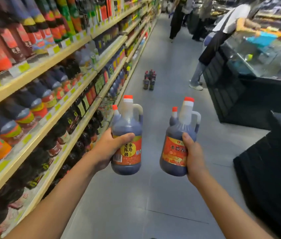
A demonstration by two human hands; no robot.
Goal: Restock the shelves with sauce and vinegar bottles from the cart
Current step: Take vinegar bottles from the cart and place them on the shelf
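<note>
My left hand [109, 149] grips a dark vinegar jug [127, 133] with a red cap, a side handle and an orange-red label; a smaller red-capped bottle [116, 113] is attached at its left shoulder. My right hand [194, 156] grips a matching vinegar jug [179, 144], also with a small bottle [174, 116] at its shoulder. Both jugs are held upright over the aisle floor, right of the shelves [55, 111], which are packed with dark sauce and vinegar bottles. No cart is in view.
A cluster of several dark bottles [149, 80] stands on the grey floor farther down the aisle. A black counter with a glass display case [250, 69] lines the right side, with a person leaning over it [220, 38]. More people stand at the far end.
</note>
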